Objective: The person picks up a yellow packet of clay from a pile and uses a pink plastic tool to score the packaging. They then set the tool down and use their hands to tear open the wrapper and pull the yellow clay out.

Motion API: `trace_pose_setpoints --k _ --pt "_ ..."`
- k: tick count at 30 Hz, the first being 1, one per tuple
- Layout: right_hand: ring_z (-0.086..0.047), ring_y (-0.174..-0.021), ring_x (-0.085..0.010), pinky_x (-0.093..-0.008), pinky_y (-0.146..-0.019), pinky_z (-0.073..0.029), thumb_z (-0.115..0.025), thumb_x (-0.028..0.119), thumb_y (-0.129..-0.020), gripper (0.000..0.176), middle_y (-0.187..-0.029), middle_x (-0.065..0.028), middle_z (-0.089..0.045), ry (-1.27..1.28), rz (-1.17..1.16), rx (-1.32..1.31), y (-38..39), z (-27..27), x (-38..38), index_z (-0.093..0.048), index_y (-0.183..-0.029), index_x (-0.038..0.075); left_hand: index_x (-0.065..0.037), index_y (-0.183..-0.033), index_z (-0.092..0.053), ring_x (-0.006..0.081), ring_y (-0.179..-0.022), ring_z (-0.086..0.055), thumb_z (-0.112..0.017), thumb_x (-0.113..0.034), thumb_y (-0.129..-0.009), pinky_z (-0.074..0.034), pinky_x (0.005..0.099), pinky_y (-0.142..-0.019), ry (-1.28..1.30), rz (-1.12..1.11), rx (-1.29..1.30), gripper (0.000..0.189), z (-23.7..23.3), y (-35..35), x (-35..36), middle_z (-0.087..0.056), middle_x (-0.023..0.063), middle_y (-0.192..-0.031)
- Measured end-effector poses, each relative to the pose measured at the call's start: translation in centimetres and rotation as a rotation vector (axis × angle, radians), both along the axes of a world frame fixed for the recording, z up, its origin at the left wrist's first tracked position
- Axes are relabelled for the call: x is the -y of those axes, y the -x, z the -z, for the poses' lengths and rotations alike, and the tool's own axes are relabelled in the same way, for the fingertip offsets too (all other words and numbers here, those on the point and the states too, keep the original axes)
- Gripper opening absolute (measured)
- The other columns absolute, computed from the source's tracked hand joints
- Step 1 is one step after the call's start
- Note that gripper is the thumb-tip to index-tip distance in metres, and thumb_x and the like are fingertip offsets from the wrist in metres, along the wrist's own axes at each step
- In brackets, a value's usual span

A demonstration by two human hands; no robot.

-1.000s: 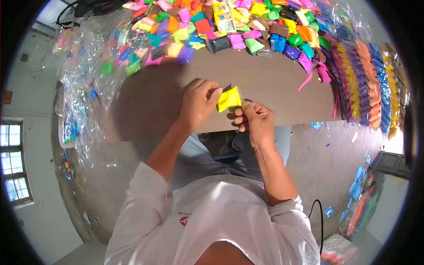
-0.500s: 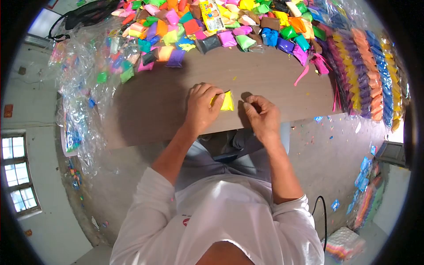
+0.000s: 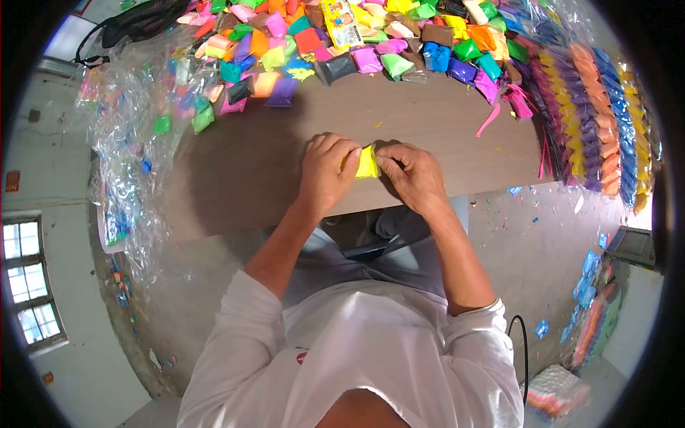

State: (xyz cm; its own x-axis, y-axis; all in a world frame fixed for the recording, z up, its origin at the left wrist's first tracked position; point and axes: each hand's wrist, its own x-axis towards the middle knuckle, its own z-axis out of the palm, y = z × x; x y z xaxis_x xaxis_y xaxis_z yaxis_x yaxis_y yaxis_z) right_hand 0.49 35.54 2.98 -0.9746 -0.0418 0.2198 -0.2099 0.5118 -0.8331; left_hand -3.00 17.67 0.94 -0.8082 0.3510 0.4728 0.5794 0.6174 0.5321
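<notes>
A small yellow packet [image 3: 367, 163] in clear wrap lies on the brown table between my hands; it looks like modelling clay. My left hand [image 3: 328, 167] grips its left side, thumb on top and the other fingers resting toward the table. At the packet's right edge, my right hand [image 3: 414, 171] has thumb and forefinger pinched together on the wrap. The packet's left part is hidden under my left hand.
Many colourful small packets [image 3: 335, 69] are heaped along the far side of the brown table [image 3: 235, 178]. Crumpled clear plastic [image 3: 135, 157] hangs over the left edge. Long strips of wrapped packets [image 3: 603, 121] drape over the right end.
My right hand has moved left and now pinches the right edge of the yellow packet. My left hand has stayed on the packet.
</notes>
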Motion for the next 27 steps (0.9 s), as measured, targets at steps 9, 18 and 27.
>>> trace_pose_setpoints --k 9,18,27 --pt "-0.060 -0.068 -0.0323 -0.0398 -0.062 -0.046 -0.062 0.015 -0.080 0.012 -0.074 -0.0158 -0.063 -0.101 -0.005 0.174 1.1 -0.2 0.0 -0.065 -0.084 0.005 -0.004 -0.087 -0.063 0.0290 -0.084 -0.057 -0.061 -0.011 -0.083 -0.044 0.0377 -0.077 0.001 -0.008 0.003 0.008 0.0 0.0 0.0 -0.061 0.0095 -0.088" --pt "-0.060 -0.071 -0.0369 -0.0436 -0.063 -0.046 -0.057 0.015 -0.079 0.011 -0.074 -0.0187 -0.061 -0.079 -0.061 0.219 2.0 0.7 -0.3 -0.064 -0.082 0.006 -0.005 -0.087 -0.065 0.0278 -0.085 -0.057 -0.063 -0.012 -0.080 -0.043 0.0398 -0.078 -0.019 -0.021 0.018 0.009 0.0 -0.1 -0.1 -0.062 0.0074 -0.086" --pt "-0.046 -0.063 -0.0073 -0.0281 -0.055 -0.040 -0.058 0.014 -0.087 0.017 -0.063 -0.0018 -0.053 0.437 -0.115 0.427 1.7 0.3 0.1 -0.062 -0.082 -0.001 -0.003 -0.088 -0.064 0.0305 -0.086 -0.056 -0.060 -0.015 -0.085 -0.043 0.0390 -0.080 -0.041 0.008 0.242 0.013 -1.4 -0.3 0.0 -0.062 0.0111 -0.088"
